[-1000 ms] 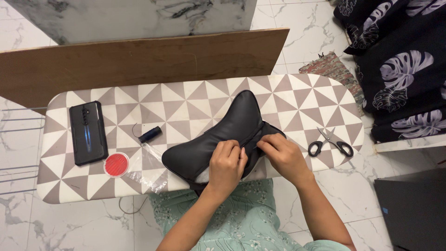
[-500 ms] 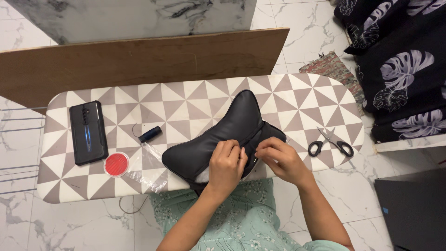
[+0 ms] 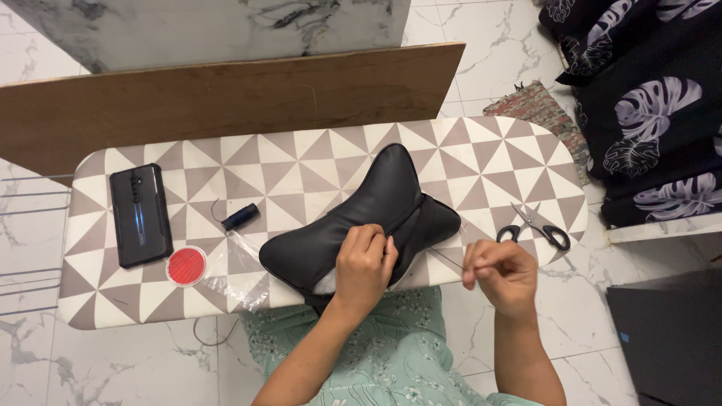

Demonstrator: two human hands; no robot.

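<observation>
Black leatherette bone-shaped cushion point(image 3: 361, 214), soft and squashy, sits near-centre on triangle-patterned board point(image 3: 481, 158), left hand point(image 3: 365, 263) pinching its seam shut, right hand point(image 3: 502, 269) pinching taut thread point(image 3: 445, 258), probably best gripped at seam.

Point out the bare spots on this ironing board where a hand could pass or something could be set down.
Free: the ironing board top between phone and black pillow, and its far right corner above the scissors. Crowded: around the thread spool, red tin and both hands.
</observation>
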